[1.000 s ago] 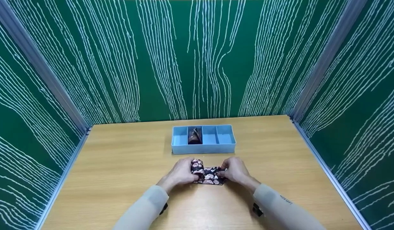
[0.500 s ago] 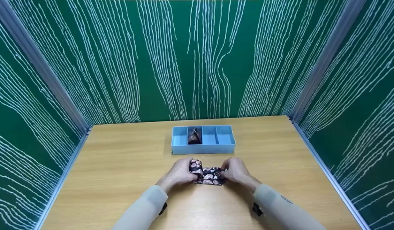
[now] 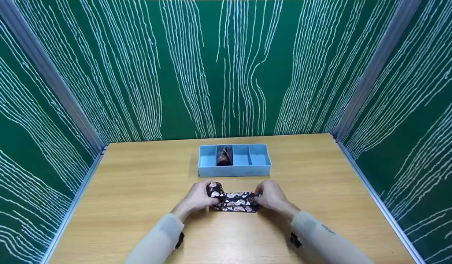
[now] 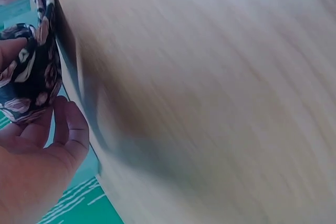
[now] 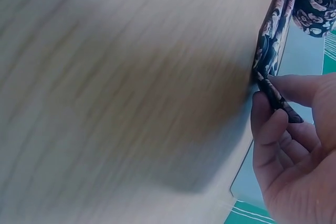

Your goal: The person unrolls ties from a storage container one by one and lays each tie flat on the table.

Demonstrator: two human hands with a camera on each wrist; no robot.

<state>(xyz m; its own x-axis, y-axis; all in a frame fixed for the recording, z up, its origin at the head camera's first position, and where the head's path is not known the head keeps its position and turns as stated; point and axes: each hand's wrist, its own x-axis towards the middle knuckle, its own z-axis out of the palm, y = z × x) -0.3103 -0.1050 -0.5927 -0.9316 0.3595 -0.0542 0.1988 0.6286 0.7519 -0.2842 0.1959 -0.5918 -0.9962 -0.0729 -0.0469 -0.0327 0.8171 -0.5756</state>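
A black cloth strip with pink flowers [image 3: 237, 200] lies on the table between the hands, its left end wound into a thick roll [image 3: 215, 189]. My left hand [image 3: 196, 198] grips that roll with the thumb in front and fingers behind. In the left wrist view, the roll [image 4: 31, 80] sits between the thumb and curled fingers. My right hand [image 3: 271, 195] pinches the strip's flat right end. In the right wrist view, the pinched end [image 5: 278, 98] pokes out between thumb and fingers.
Behind the hands stands a light blue box [image 3: 234, 171] with several compartments. A dark brown rolled cloth piece [image 3: 224, 156] sits in its second compartment from the left. Green walls with white lines [image 3: 182, 73] enclose the wooden table [image 3: 149, 165] at the back and sides.
My left hand has moved left with the roll, and a longer flat stretch of the floral strip now shows between the hands. The right hand has stayed in place.
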